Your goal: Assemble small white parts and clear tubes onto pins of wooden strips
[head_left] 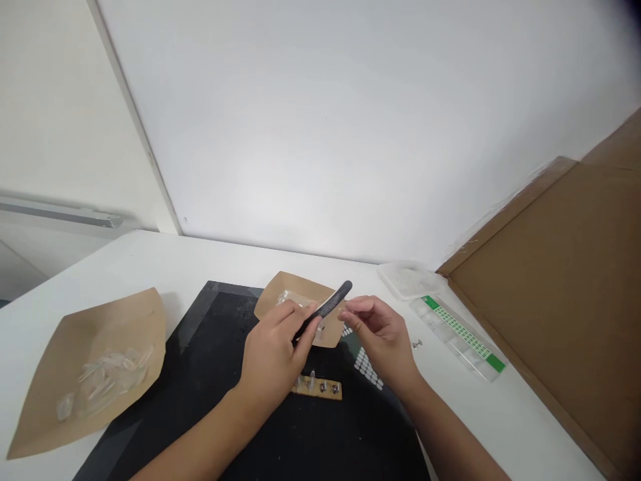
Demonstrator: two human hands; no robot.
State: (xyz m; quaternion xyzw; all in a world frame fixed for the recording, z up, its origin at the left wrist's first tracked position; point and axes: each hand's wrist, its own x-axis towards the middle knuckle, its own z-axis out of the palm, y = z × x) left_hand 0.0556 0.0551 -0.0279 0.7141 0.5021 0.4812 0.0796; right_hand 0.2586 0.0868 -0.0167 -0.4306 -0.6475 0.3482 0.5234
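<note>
My left hand (280, 344) grips a black curved nail file (333, 300), its free end pointing up and to the right. Beside that end, my right hand (378, 331) pinches a small, pale, see-through piece that looks like a clear nail tip (341, 310), mostly hidden by the fingers. Behind both hands is a brown paper tray (280, 284) with small clear pieces in it, partly covered by my left hand. Below the hands, a narrow tan stand (328, 394) carries round metal studs and an upright clear nail tip (312, 381).
A larger brown paper tray (45, 401) at left holds several clear nail tips (113, 374). A black mat (200, 414) covers the white table's middle. At right lie a clear compartment box (461, 337) with a green label, metal bits (417, 345) and a cardboard box (561, 267).
</note>
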